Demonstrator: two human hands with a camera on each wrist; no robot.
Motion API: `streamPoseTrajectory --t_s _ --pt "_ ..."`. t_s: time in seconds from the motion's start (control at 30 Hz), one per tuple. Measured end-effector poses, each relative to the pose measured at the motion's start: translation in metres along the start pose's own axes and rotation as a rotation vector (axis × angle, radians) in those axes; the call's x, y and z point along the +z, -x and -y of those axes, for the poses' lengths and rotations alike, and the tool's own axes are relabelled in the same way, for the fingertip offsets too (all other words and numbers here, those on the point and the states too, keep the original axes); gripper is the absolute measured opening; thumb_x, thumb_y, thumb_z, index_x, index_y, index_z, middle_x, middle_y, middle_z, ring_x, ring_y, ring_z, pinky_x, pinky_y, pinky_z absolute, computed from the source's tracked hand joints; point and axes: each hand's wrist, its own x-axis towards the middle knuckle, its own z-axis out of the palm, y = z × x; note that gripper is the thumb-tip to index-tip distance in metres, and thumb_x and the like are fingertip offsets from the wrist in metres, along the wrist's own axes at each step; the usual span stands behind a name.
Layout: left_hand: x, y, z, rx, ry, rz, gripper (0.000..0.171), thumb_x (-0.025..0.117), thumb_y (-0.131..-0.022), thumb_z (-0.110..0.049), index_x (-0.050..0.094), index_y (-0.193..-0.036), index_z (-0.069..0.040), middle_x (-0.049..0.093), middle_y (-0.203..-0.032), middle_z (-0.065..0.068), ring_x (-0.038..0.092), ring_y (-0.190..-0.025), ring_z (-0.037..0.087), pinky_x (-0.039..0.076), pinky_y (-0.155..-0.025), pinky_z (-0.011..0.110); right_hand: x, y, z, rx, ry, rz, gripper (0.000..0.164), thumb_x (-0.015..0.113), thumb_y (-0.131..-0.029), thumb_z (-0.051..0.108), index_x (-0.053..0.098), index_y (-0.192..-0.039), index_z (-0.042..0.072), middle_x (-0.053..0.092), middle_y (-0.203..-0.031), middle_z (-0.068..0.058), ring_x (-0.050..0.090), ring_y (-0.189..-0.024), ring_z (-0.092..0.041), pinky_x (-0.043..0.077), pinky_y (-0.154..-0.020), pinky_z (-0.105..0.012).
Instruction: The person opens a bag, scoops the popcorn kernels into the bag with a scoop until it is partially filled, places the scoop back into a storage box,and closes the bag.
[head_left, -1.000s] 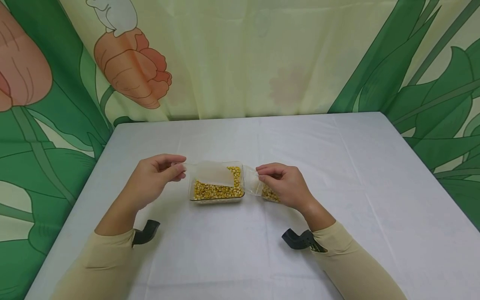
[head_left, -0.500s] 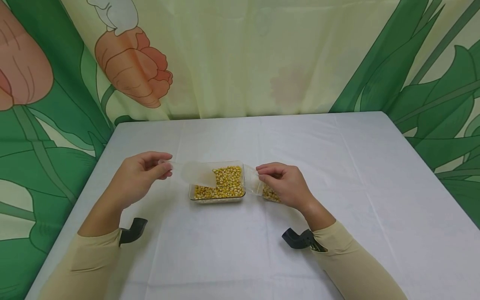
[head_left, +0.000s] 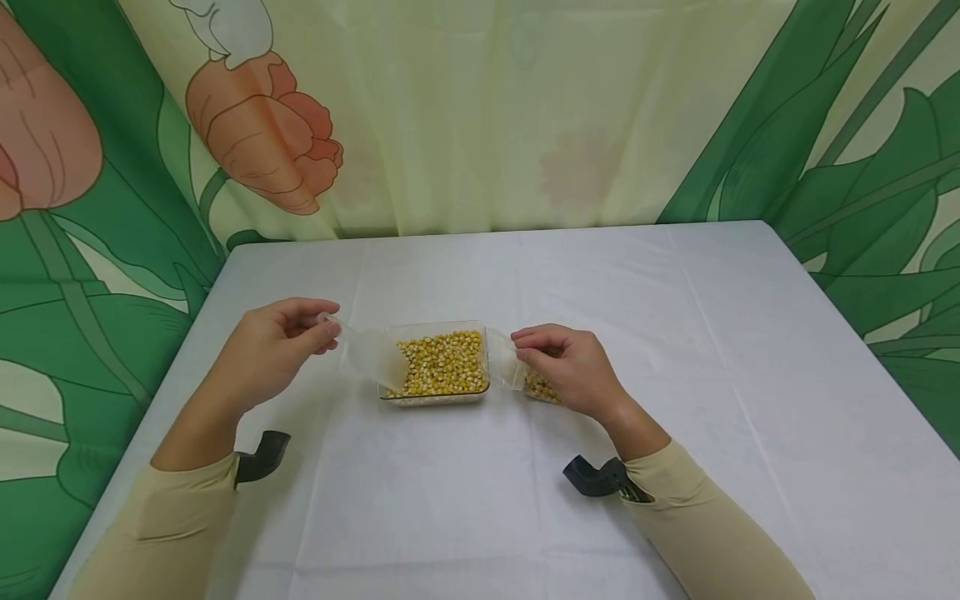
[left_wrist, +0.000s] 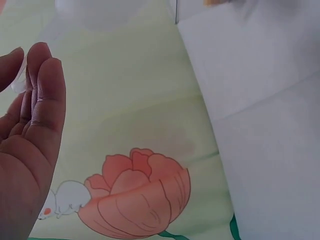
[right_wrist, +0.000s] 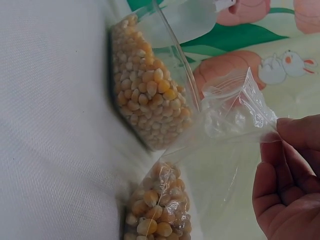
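My left hand (head_left: 262, 358) pinches the handle of a translucent white scoop (head_left: 375, 352). The scoop's wide end overlaps the left side of a clear rectangular container (head_left: 435, 402) of yellow corn kernels (head_left: 444, 362); in the right wrist view the scoop (right_wrist: 187, 25) reaches in over the rim. To the container's right, my right hand (head_left: 573, 367) pinches the top edge of a clear zip bag (head_left: 504, 362), thumb against fingers. Kernels (right_wrist: 157, 205) fill the bag's lower part, and its mouth leans toward the container. The left wrist view shows the hand (left_wrist: 32, 135) but little of the scoop.
A white cloth (head_left: 465, 500) covers the table. Behind it hangs a printed curtain (head_left: 480, 125) with flowers and leaves. A black wrist mount (head_left: 262, 457) sticks out from the left sleeve, and another black mount (head_left: 596, 478) from the right.
My left hand has drawn the scoop leftward from over the middle of the container to its left side, and the scoop's wide end has tipped lower. The right hand and bag stay put.
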Motion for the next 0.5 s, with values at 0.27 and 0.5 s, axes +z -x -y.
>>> streamPoseTrajectory --t_s 0.27,0.5 --pt "0.0020 -0.0014 -0.0049 0.001 -0.019 0.002 0.042 0.060 -0.102 -0.035 0.061 -0.135 -0.009 0.067 -0.105 0.010 0.068 -0.098 0.026 0.052 -0.087 0.045 -0.0002 0.0002 0.0004 0.016 -0.002 0.002 0.010 0.070 -0.092 0.000 0.076 -0.099 -0.003 0.071 -0.112 -0.012 0.067 -0.107 -0.025 0.055 -0.084 -0.022" --pt "0.0066 -0.0059 -0.0053 -0.003 0.004 0.011 0.036 0.061 -0.101 -0.030 0.063 -0.130 -0.009 0.068 -0.102 0.010 0.068 -0.095 0.025 0.052 -0.086 0.043 0.0000 0.0002 0.0002 0.012 -0.015 -0.001 0.010 0.070 -0.092 0.000 0.076 -0.099 -0.004 0.071 -0.111 -0.012 0.067 -0.107 -0.026 0.055 -0.084 -0.022"
